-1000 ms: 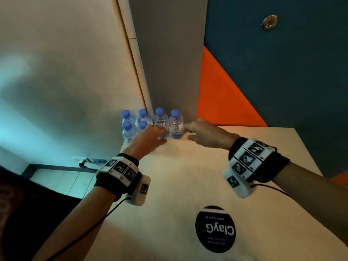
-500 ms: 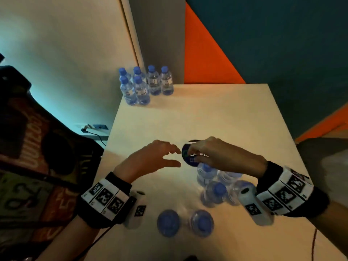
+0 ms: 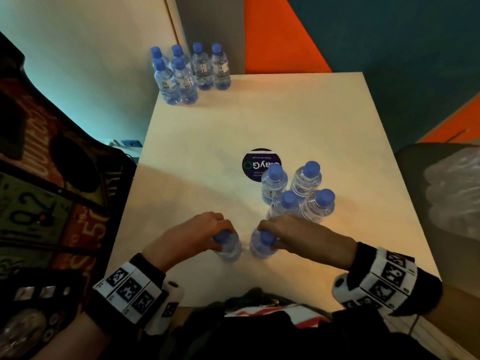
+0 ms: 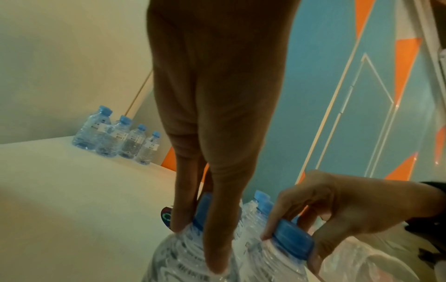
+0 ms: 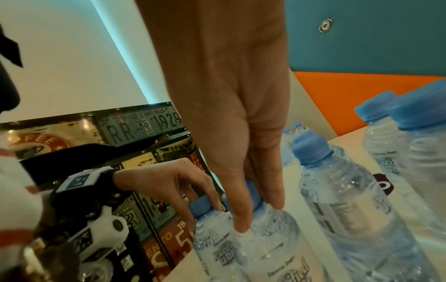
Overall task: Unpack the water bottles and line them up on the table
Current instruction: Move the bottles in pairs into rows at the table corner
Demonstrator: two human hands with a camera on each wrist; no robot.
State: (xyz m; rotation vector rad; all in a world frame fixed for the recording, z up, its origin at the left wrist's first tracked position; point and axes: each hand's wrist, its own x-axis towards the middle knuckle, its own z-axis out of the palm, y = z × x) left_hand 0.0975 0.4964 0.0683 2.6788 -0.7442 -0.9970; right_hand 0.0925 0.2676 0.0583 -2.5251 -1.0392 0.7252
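I am pinching one blue-capped water bottle (image 3: pixel 228 246) in my left grip (image 3: pixel 197 236), another (image 3: pixel 262 245) beside it in my right grip (image 3: pixel 293 233).

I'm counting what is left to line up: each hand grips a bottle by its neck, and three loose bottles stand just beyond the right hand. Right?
Not quite: four loose bottles stand beyond the right hand, as the head view shows. The rest holds: left hand and right hand each grip a bottle by its neck.
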